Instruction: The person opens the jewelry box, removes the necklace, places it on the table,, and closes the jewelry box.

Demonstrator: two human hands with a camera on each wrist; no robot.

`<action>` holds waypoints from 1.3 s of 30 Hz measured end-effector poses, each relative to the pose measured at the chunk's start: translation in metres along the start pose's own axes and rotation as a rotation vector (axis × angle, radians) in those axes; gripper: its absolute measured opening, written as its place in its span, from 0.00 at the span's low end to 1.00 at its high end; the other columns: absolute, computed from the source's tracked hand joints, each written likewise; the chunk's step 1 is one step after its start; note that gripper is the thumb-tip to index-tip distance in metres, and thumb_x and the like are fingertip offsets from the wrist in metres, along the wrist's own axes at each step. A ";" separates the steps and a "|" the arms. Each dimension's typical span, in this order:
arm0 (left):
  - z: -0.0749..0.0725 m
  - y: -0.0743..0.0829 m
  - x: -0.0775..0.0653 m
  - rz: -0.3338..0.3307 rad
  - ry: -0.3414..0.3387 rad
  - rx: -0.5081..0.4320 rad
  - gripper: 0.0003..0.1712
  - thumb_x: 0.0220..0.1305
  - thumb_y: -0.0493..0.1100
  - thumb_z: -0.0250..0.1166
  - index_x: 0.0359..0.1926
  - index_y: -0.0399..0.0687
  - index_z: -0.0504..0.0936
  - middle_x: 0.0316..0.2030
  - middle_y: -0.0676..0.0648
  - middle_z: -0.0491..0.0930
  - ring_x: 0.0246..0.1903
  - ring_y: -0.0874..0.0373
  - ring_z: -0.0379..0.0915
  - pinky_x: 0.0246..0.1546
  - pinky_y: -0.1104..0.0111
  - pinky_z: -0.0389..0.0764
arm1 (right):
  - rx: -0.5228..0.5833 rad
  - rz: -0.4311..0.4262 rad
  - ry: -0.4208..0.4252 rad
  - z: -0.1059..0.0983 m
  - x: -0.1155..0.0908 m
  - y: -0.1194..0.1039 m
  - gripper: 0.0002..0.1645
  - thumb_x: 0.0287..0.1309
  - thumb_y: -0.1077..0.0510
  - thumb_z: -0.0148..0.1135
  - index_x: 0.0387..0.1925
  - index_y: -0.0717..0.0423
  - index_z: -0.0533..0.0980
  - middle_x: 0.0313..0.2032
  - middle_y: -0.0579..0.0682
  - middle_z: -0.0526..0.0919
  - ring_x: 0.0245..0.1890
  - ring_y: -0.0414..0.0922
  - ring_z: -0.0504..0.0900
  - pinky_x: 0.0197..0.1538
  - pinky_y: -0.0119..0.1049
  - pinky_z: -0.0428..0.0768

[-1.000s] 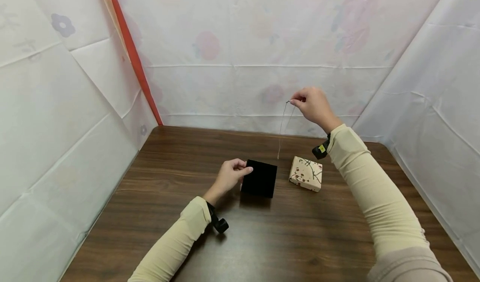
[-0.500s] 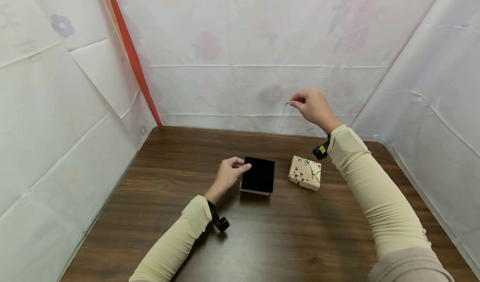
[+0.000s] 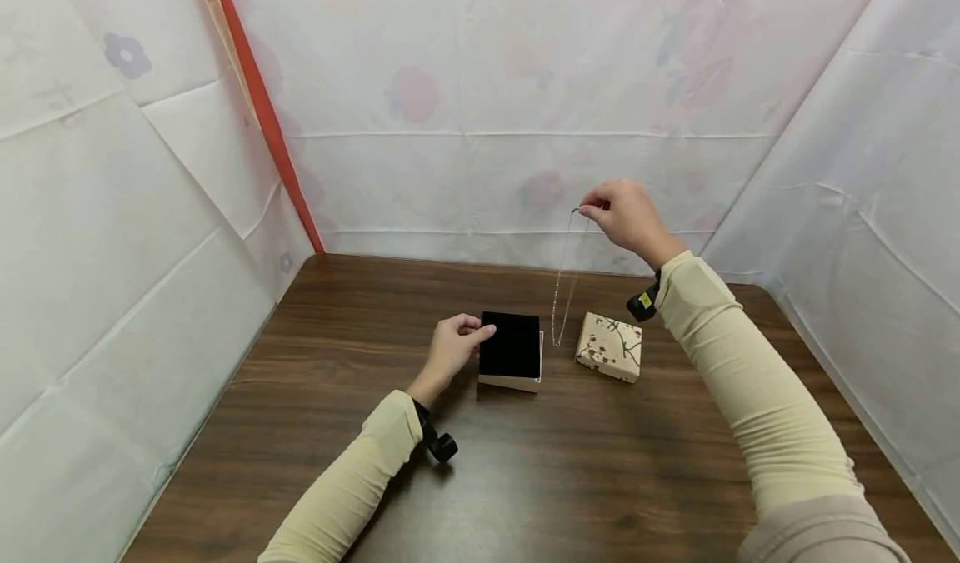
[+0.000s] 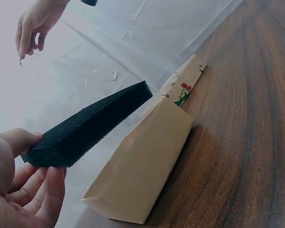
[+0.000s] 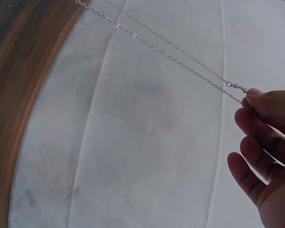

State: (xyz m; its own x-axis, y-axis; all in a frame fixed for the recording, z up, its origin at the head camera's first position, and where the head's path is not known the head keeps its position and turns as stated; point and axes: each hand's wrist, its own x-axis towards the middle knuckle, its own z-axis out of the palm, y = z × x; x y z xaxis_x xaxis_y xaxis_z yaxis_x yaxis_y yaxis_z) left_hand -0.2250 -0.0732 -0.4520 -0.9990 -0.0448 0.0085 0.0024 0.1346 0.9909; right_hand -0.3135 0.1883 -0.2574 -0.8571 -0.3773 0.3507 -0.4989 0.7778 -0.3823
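Observation:
My left hand (image 3: 452, 348) pinches a black foam pad (image 3: 512, 345) at its left edge, thumb on top and fingers beneath. In the left wrist view the pad (image 4: 92, 118) is tilted and raised over an open cream cardboard box (image 4: 147, 152). Only the front and right rims of that box show in the head view. Higher up and to the right, my right hand (image 3: 624, 220) pinches a thin silver chain necklace (image 5: 135, 36) between thumb and forefinger, close to its clasp. The necklace dangles in a long loop, its lower end beside the pad.
A cream box lid (image 3: 611, 346) printed with red flowers and dark branches lies on the brown wooden table (image 3: 360, 296), right of the open box. White floral cloth (image 3: 375, 180) walls in the table's back and both sides.
The foam pad has shifted left and tipped, so the box's front and right rims now show beneath it. The necklace loop swung up, then came down again. My right hand stays nearly in place.

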 end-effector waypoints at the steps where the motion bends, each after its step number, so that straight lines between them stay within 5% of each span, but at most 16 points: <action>1: 0.000 0.000 0.000 -0.004 -0.001 -0.003 0.15 0.56 0.43 0.73 0.35 0.35 0.83 0.22 0.51 0.82 0.15 0.63 0.72 0.22 0.70 0.78 | -0.002 0.004 -0.003 0.000 0.000 0.000 0.12 0.66 0.61 0.60 0.41 0.66 0.83 0.40 0.63 0.83 0.40 0.55 0.77 0.46 0.49 0.73; 20: 0.000 0.001 -0.001 -0.017 0.013 -0.013 0.14 0.58 0.43 0.72 0.37 0.36 0.83 0.24 0.51 0.82 0.17 0.59 0.74 0.28 0.57 0.83 | -0.016 -0.004 0.006 -0.001 -0.002 0.006 0.12 0.65 0.61 0.60 0.40 0.66 0.84 0.40 0.63 0.84 0.39 0.55 0.79 0.44 0.49 0.75; 29: 0.000 0.001 -0.004 -0.029 0.001 -0.027 0.14 0.58 0.43 0.71 0.38 0.35 0.82 0.24 0.51 0.81 0.17 0.62 0.73 0.24 0.68 0.80 | -0.008 0.016 -0.001 0.010 -0.006 0.015 0.11 0.65 0.61 0.60 0.39 0.65 0.84 0.37 0.62 0.86 0.34 0.53 0.80 0.39 0.47 0.75; 39: 0.000 0.002 -0.005 -0.044 0.012 -0.028 0.14 0.59 0.42 0.70 0.40 0.35 0.82 0.27 0.49 0.82 0.17 0.63 0.73 0.24 0.70 0.79 | 0.032 0.024 -0.146 0.066 -0.032 0.045 0.10 0.62 0.63 0.62 0.39 0.67 0.83 0.36 0.63 0.86 0.34 0.53 0.83 0.42 0.46 0.81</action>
State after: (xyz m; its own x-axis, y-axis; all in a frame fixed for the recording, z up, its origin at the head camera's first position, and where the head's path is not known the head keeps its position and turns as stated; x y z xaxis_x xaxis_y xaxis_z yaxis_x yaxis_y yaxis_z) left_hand -0.2202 -0.0723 -0.4501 -0.9975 -0.0622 -0.0333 -0.0397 0.1044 0.9937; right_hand -0.3172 0.2016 -0.3425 -0.8774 -0.4295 0.2136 -0.4795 0.7718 -0.4175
